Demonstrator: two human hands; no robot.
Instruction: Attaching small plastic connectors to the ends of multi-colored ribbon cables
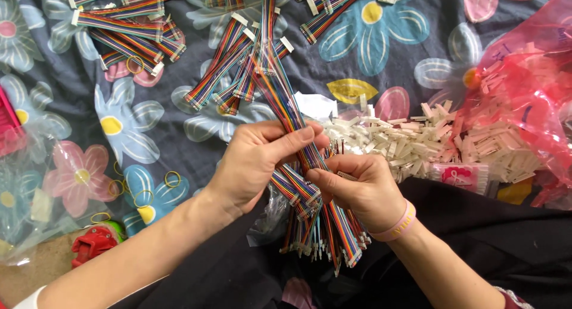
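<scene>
— Rainbow ribbon cables [310, 166]: light, limp, slippery; probably best held mid-bundle, above lap.
— Left hand [253, 160] clamped around bundle; right hand [363, 187] pinching small white connector [347, 175]. White connector pile [417, 139] beside, on flowered cloth [149, 112].

Cable bundles [238, 64] crowd above, white connectors [417, 139] right; flowered cloth [143, 124] left lies open.

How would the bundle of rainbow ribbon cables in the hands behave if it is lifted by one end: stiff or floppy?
Probably floppy: below the left hand and right hand, the ribbon cables fan apart and hang loosely. They look light, being thin flat strips. Single strips may slip out, since no band shows around this bundle.
</scene>
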